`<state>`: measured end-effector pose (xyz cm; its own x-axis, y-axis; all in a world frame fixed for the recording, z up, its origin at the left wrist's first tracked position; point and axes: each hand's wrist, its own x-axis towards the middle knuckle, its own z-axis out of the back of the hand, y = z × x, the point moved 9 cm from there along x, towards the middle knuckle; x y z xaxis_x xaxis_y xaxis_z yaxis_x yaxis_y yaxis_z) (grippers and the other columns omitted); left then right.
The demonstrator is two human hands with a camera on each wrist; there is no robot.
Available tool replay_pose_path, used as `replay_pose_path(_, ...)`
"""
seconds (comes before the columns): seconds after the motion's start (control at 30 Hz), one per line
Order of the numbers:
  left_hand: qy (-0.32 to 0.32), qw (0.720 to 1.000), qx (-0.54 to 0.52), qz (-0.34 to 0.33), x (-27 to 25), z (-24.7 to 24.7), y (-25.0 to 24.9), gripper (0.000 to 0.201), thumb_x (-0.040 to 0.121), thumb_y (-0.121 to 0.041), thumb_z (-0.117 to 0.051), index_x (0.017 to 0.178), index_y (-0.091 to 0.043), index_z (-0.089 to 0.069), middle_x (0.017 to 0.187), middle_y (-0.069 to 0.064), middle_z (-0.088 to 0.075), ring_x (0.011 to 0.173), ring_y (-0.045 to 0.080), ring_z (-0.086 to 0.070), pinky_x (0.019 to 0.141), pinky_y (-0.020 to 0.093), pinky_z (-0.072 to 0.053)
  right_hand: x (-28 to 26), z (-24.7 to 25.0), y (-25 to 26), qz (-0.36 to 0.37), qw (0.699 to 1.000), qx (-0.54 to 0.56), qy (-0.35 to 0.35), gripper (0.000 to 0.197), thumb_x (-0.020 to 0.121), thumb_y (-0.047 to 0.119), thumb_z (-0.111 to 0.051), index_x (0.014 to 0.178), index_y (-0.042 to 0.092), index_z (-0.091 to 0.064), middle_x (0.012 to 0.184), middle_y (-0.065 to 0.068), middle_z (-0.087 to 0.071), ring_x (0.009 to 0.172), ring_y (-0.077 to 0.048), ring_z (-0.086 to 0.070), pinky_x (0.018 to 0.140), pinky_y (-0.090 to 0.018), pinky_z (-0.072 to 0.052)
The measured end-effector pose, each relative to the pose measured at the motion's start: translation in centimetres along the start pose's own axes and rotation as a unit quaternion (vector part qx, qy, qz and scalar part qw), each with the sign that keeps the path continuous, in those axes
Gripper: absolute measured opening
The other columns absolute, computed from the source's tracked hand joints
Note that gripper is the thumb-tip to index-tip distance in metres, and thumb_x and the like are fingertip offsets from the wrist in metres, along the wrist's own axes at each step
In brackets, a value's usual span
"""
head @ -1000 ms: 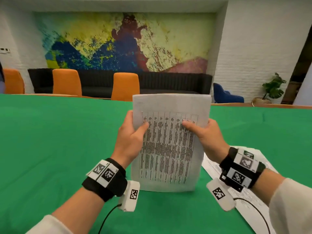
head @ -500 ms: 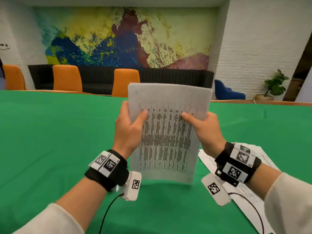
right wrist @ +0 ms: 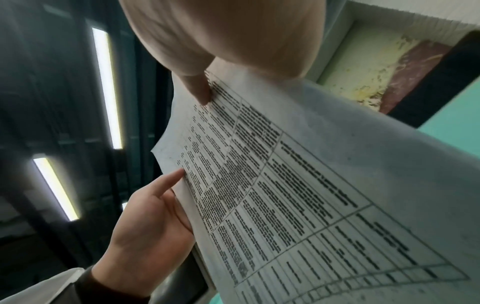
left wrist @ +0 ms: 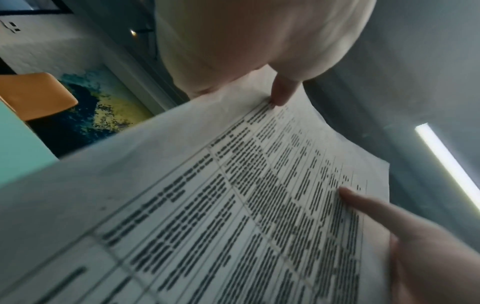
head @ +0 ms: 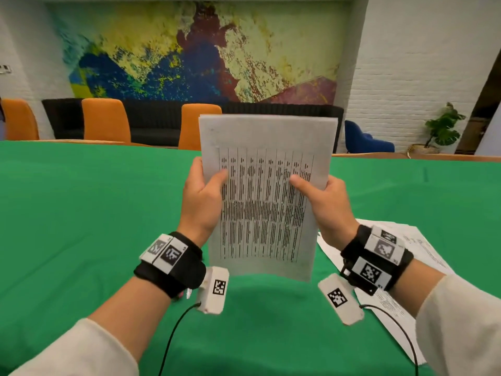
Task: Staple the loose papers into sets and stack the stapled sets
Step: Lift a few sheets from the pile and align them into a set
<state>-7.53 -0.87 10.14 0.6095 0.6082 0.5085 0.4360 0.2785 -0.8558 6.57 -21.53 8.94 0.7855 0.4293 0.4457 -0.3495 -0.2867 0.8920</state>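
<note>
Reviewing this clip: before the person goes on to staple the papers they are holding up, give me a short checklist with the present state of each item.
1. Left hand grips the held papers at their left edge, thumb on the front: ok.
2. Right hand grips the right edge, thumb on the front: ok.
3. Held papers are clear of the green table, lifted upright: ok.
4. Sheet edges squared up: cannot tell; the top edge looks even in the head view, but the sheet count is not visible.
5. Stapler within reach: not ok; none shows in any view.
6. Other papers lie flat on the table under the right wrist, out of the way: ok.
</note>
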Motion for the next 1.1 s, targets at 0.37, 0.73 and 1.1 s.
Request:
replay_pose_path(0.37,0.022,1.000,0.012,0.007,-0.9,-0.1,0.4,0.030,0.093,-0.024,-0.057,0.123,-0.020,-0.061,0.117,0.000,-0.076,0.110,0.021,-0.073,0.097,0.054,-0.058,0.4,0.0,0.6,-0.007,1.000,-0.004,0.000,0.012,0.096,0.013,-0.070,0.107,0.011,-0.073,0.103,-0.007,-0.080,0.093,-0.025,-0.078,0.085,-0.046,-0.064)
replay_pose_path(0.73,0.005,1.000,0.000,-0.001,-0.7,0.9,0.4,0.027,0.093,-0.019,-0.058,0.119,-0.011,-0.057,0.112,0.004,-0.076,0.104,0.025,-0.074,0.091,0.053,-0.061,0.0,0.0,0.4,0.013,1.000,0.002,-0.005,0.015,0.095,0.014,-0.072,0.110,0.016,-0.074,0.105,-0.006,-0.080,0.097,-0.027,-0.077,0.083,-0.044,-0.064)
replay_pose_path(1.1,-0.002,1.000,0.005,0.016,0.5,0.3,0.3,0.028,0.090,-0.023,-0.053,0.117,-0.022,-0.062,0.112,0.002,-0.075,0.107,0.024,-0.072,0.095,0.056,-0.058,1.0,-1.2,0.6,0.000,1.000,0.007,0.007,0.012,0.097,0.014,-0.070,0.109,0.013,-0.071,0.103,-0.008,-0.079,0.095,-0.025,-0.077,0.083,-0.045,-0.064)
